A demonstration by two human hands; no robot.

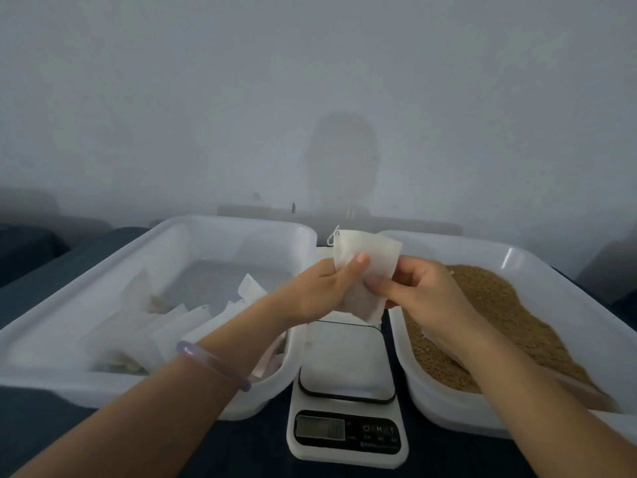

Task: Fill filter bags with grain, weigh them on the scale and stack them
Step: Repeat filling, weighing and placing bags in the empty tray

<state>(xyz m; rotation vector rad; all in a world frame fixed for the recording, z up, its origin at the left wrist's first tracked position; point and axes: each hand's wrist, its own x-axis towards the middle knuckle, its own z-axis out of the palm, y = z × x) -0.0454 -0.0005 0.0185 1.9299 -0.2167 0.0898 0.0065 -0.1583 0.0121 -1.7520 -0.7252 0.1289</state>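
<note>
Above the scale [346, 360], left hand [322, 288] and right hand [418, 288] both pinch one filter bag [365, 270].

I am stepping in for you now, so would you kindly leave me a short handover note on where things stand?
The left hand and right hand both pinch one filter bag, held above the scale; its lower half looks darker, as if partly filled.
Nothing lies on the scale; its display is unreadable.
Loose grain fills the right tray; a pile of bags lies in the left tray.
Done: this bag seems filled. Left: weigh it, stack it, then carry on with more bags.
</note>
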